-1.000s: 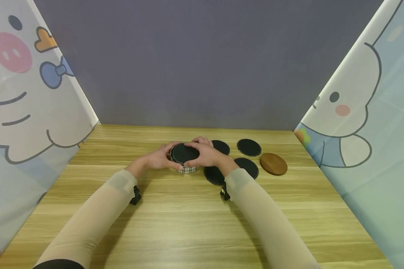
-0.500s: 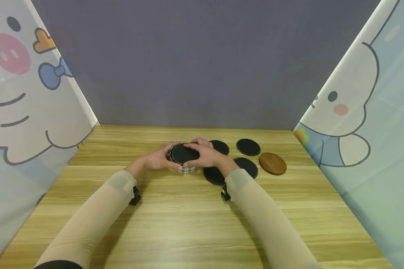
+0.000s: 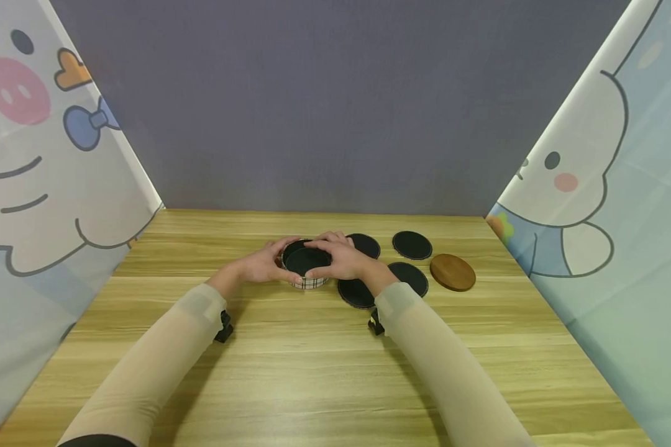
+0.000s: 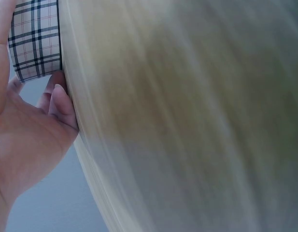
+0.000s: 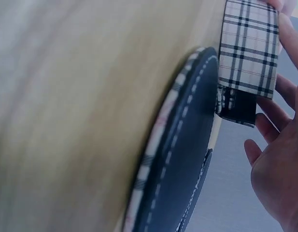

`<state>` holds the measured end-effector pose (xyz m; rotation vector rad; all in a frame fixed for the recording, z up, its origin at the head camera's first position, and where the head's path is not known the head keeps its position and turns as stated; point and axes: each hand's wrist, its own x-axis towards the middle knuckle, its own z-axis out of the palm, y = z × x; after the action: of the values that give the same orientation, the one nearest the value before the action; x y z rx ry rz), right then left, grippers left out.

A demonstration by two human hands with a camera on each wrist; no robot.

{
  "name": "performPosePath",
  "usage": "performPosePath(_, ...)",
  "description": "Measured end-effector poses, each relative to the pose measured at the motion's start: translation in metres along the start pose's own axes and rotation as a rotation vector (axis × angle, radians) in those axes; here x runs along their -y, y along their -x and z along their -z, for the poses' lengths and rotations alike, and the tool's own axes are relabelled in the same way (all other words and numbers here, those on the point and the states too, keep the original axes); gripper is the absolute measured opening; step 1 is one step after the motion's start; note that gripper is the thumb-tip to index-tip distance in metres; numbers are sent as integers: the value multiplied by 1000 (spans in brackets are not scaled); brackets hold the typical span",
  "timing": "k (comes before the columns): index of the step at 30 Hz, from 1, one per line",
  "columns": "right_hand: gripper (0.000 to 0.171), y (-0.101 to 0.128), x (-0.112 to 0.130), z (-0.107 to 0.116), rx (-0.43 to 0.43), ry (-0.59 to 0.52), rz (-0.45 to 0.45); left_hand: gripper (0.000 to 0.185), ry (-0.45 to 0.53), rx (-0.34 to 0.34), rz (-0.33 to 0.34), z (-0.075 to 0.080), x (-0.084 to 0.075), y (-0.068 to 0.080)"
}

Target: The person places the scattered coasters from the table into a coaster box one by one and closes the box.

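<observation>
Wooden table (image 3: 313,372), broad and bare-grained, fenced by a grey back wall (image 3: 335,105) and cartoon-printed side panels (image 3: 33,174). Two sleeved forearms reaching in to meet near the far middle.

Plaid round holder (image 3: 307,280) standing upright on the table between both hands, a black coaster (image 3: 306,261) sunk inside it, below the rim. Left hand (image 3: 260,264) curled round the holder's left wall, fingers wrapping the plaid band, likely to steady the holder; same plaid wall (image 4: 35,38) against the fingers in the left wrist view. Right hand (image 3: 338,257) arched over the right rim, fingertips touching the rim and the coaster's edge, seemingly to seat it flat; whether pinching or merely pressing, cannot tell.

Just right of the holder, four more black coasters lying flat: one (image 3: 355,292) partly under the right wrist, one (image 3: 410,278) beside it, two further back (image 3: 367,244) (image 3: 412,244). Stitched edge of the nearest one (image 5: 182,159) close beside the holder in the right wrist view. Brown wooden disc (image 3: 453,272), farthest right, apart from the black ones.
</observation>
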<state>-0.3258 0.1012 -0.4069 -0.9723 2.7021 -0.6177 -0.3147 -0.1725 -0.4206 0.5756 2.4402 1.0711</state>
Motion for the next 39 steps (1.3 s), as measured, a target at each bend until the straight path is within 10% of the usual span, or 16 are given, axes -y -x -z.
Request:
performPosePath(18,56,57,-29,26,-58,-221,50,119,-3,-36,-2,-1,1,-1)
performPosePath(39,49,105,-68,26,59,11,-23,119,16,-39,-4,-3,2,0)
